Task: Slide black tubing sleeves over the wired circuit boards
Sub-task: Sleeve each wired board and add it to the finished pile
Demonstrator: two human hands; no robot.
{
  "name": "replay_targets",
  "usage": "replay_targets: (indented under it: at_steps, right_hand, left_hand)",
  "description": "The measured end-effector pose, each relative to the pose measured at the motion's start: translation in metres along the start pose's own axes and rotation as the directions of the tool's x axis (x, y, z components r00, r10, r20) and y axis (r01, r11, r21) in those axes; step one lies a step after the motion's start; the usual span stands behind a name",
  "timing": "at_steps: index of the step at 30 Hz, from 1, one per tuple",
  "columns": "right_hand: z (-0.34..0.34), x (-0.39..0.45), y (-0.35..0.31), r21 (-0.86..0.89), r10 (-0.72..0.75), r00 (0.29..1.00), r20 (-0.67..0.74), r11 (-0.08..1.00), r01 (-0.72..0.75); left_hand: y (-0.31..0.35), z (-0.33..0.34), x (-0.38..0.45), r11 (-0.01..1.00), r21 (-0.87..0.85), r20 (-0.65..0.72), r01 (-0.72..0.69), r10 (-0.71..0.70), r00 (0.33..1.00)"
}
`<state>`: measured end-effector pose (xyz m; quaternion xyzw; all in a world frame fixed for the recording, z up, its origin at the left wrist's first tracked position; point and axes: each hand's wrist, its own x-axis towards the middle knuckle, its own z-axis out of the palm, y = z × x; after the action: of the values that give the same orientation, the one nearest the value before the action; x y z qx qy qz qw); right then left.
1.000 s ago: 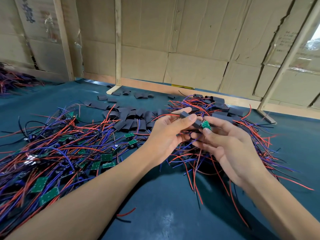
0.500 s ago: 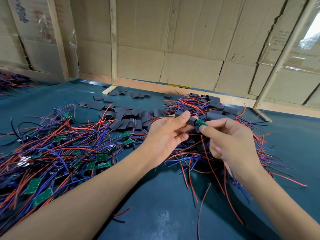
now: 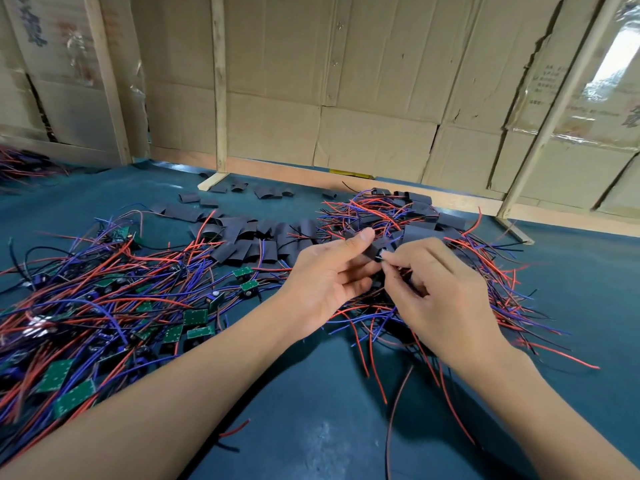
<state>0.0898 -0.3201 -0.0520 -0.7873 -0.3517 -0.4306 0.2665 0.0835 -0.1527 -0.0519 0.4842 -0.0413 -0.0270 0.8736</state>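
My left hand (image 3: 329, 275) pinches a black tubing sleeve (image 3: 375, 247) between thumb and fingers, just above the table. My right hand (image 3: 433, 285) pinches the end of a small circuit board (image 3: 383, 255) at the sleeve's right opening; almost all of the board is hidden inside the sleeve. Its red and blue wires hang down under my right hand. Loose black sleeves (image 3: 249, 240) lie in a heap behind my left hand. Bare green boards with wires (image 3: 194, 317) are piled at the left. A pile of sleeved boards (image 3: 426, 220) lies behind my hands.
The work surface is a dark teal mat (image 3: 311, 410). Cardboard walls with wooden posts (image 3: 220, 81) stand at the back edge. Another bundle of wires (image 3: 20, 164) lies at the far left. Two loose wire scraps (image 3: 232, 431) lie near my left forearm.
The green board has gone further into the sleeve and now barely shows. My right hand's fingers have closed in at the sleeve's opening. Both hands stay in the same place.
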Motion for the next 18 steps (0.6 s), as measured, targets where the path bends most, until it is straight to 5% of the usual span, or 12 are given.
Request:
replay_targets:
  at_steps: [4, 9, 12, 16, 18]
  right_hand:
    - [-0.003, 0.001, -0.003, 0.211, 0.199, 0.98, 0.026, 0.957, -0.2]
    - [-0.008, 0.01, -0.013, 0.586, 0.439, 0.887, 0.145, 0.685, -0.434]
    - [-0.009, 0.016, -0.012, 0.603, 0.5, 0.86, 0.106, 0.655, -0.455]
    - [-0.026, 0.04, 0.007, 0.663, 0.484, 0.874, 0.04, 0.642, -0.386]
    - [-0.038, 0.055, 0.028, 0.5, 0.371, 0.923, -0.101, 0.821, -0.275]
  left_hand:
    - [-0.003, 0.002, -0.001, 0.999, 0.047, 0.069, 0.004, -0.008, 0.998]
    - [0.0, 0.003, 0.001, 0.997, 0.01, 0.068, -0.081, 0.08, 0.994]
    - [0.002, 0.002, 0.001, 0.961, 0.227, 0.139, -0.16, 0.131, 0.982]
    - [0.036, -0.005, 0.016, 0.683, 0.684, 0.259, -0.256, 0.1, 0.961]
    - [0.063, -0.019, 0.035, 0.273, 0.953, 0.131, -0.133, 0.026, 0.991]
